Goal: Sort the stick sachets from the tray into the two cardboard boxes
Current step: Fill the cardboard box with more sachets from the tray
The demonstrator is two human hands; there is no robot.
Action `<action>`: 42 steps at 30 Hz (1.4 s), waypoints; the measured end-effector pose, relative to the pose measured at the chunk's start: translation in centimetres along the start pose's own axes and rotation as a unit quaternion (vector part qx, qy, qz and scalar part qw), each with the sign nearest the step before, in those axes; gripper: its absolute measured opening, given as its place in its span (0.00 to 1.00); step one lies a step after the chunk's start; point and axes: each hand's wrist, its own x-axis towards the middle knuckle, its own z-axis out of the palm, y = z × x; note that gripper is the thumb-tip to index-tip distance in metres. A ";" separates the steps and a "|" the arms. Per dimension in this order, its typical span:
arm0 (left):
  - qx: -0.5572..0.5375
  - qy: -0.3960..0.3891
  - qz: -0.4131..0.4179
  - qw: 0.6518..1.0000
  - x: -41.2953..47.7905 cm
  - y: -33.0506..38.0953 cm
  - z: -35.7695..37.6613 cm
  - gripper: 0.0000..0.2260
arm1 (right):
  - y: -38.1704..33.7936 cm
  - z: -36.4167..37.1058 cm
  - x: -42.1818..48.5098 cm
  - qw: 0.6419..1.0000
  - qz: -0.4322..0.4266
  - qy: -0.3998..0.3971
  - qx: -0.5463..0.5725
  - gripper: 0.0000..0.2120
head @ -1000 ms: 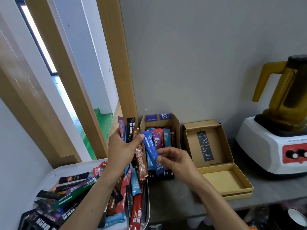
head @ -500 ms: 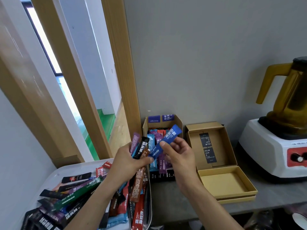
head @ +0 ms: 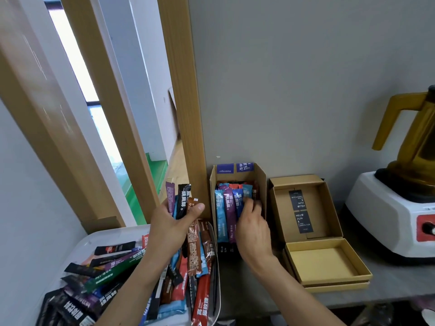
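In the left cardboard box (head: 260, 182) | right hand (head: 253, 228) fingers curled among upright stick sachets (head: 227, 208), grasp unclear | left hand (head: 174, 225) clenches a sachet bunch (head: 182, 201) | right box (head: 306, 208) label: "HELLO JILIN X".

White tray (head: 94, 238), sachets (head: 195, 300) in black, red, brown, green, light blue and purple with white lettering, plain brown cardboard boxes (head: 262, 182), black white-lettered labels (head: 303, 222), grey worktop (head: 388, 288), white blender base (head: 386, 215), amber jug (head: 419, 147).
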 end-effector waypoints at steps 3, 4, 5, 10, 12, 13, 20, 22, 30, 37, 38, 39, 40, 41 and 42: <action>-0.004 0.007 -0.007 1.000 0.1 -0.5 -0.3 0.13 | 0.6 0.6 -1.0 1.000 -0.022 -0.008 -0.013 0.24; -0.006 0.009 -0.006 1.000 0.1 -0.6 -0.3 0.13 | 0.8 0.7 -1.3 0.999 -0.039 -0.020 -0.025 0.22; -0.006 0.012 -0.004 1.000 0.2 -0.7 -0.3 0.14 | 0.9 0.8 -1.4 0.997 -0.058 -0.036 -0.039 0.21; -0.039 -0.006 -0.025 0.999 0.5 -0.3 0.6 0.20 | 0.7 1.0 -0.2 0.990 -0.084 -0.101 -0.056 0.21; -0.057 -0.014 -0.031 0.998 0.7 -0.2 0.8 0.19 | 0.8 0.9 0.0 0.990 -0.085 -0.105 -0.048 0.19; -0.065 -0.014 -0.032 0.997 0.8 -0.2 0.9 0.18 | 0.8 0.6 -0.1 0.991 -0.086 -0.101 -0.036 0.18; -0.090 -0.016 -0.023 0.996 0.9 0.3 1.4 0.14 | -1.9 -4.5 -1.6 0.923 0.038 -0.144 0.356 0.08; -0.077 -0.008 -0.012 0.997 0.9 0.5 2.0 0.13 | -2.9 -5.8 -1.7 0.874 0.047 -0.213 0.434 0.12; -0.070 -0.031 0.008 0.997 0.9 1.4 2.5 0.12 | -2.5 -6.3 -1.5 0.886 0.018 -0.239 0.397 0.08; -0.068 -0.007 -0.011 0.998 1.4 1.3 1.6 0.18 | -0.9 -5.5 -1.7 0.925 -0.012 -0.093 0.369 0.14; -0.060 -0.009 -0.008 0.998 1.4 1.2 1.5 0.19 | -0.7 -5.1 -1.7 0.934 -0.036 -0.069 0.349 0.15; -0.060 -0.012 -0.009 0.998 1.3 1.2 1.4 0.19 | -0.5 -4.9 -1.8 0.941 -0.056 -0.050 0.331 0.17; -0.069 -0.021 -0.013 0.997 1.3 1.2 1.4 0.20 | -0.4 -4.8 -1.8 0.944 -0.070 -0.035 0.322 0.18; -0.081 -0.032 -0.020 0.996 1.2 1.3 1.3 0.19 | -0.3 -4.7 -1.8 0.944 -0.083 -0.026 0.318 0.18; -0.088 -0.043 -0.022 0.995 1.1 1.3 1.3 0.17 | -0.2 -4.6 -1.8 0.944 -0.095 -0.021 0.315 0.19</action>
